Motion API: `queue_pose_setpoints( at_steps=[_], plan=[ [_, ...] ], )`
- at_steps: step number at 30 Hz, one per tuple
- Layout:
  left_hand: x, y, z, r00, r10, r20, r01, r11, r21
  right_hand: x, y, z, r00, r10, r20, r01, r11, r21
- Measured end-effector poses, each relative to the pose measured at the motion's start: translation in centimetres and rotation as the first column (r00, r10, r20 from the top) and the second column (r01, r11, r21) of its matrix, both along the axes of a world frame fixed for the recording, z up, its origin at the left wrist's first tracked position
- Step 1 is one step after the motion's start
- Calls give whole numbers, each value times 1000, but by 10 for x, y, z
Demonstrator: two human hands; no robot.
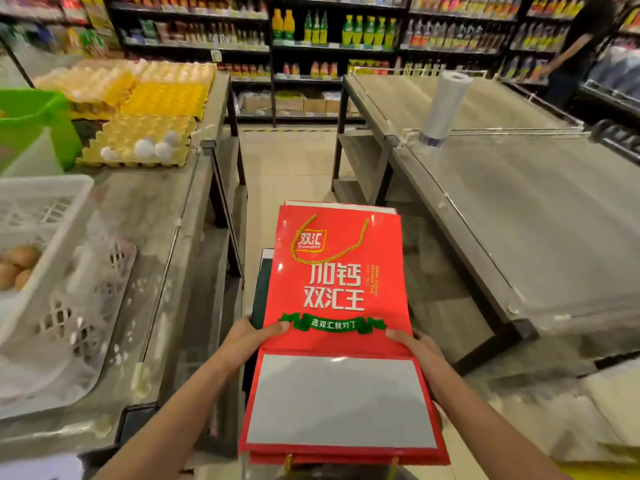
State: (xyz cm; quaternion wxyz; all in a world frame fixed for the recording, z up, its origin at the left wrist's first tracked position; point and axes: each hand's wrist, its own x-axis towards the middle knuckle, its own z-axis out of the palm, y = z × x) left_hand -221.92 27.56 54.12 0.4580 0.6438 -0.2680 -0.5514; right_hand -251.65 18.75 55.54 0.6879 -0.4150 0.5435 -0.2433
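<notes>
The red paper bag [341, 271], folded flat, lies on top of a small stack of like bags whose edges show at the near end, and the whole stack is held level in the aisle between two counters, its printed face up and its gold cord handle [329, 251] lying in a loop across the far half. The near end of the top bag is its folded base, a grey-white panel [341, 400] with a red border. The left grip [251, 336] clasps the stack at its left edge, thumb pressed on the red face beside the green ribbon print, fingers tucked out of sight beneath. The right grip [417, 344] clasps the right edge the same way, thumb on top. A dark flat thing [260, 292] shows under the stack's left side; I cannot tell what it is. To the left, the left counter [169, 216] carries a white crate [52, 209] with brown eggs [17, 268], yellow egg trays [145, 133] with a few white eggs [152, 149], and a green basket [38, 119]. To the right, the right counter [519, 220] holds an upright roll of plastic bags [440, 109]. Beyond the tiled floor [287, 168] stand shelves of bottles [332, 29], and another person [581, 46] stands at the far right.
</notes>
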Motion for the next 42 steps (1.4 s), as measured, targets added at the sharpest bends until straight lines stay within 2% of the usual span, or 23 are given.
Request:
queue_pose_setpoints(
  at_steps=[9, 17, 24, 31, 42],
  plan=[
    [81, -171, 4, 998, 66, 22, -68, 996, 61, 92, -193, -5, 999, 29, -15, -28, 999, 29],
    [176, -344, -8, 999, 18, 42, -22, 997, 77, 182, -356, -12, 1000, -9, -4, 9, 998, 55],
    [265, -497, -4, 994, -53, 92, 43, 994, 100, 266, -491, -16, 994, -108, -16, 109, 992, 56],
    [316, -629, -10, 991, -91, 101, 74, 985, 157, 318, -611, -19, 988, -152, -2, 152, 984, 89],
    [388, -829, -24, 986, -97, 133, 71, 979, 189, 385, -815, -47, 992, -120, 41, 113, 981, 157]
  ],
)
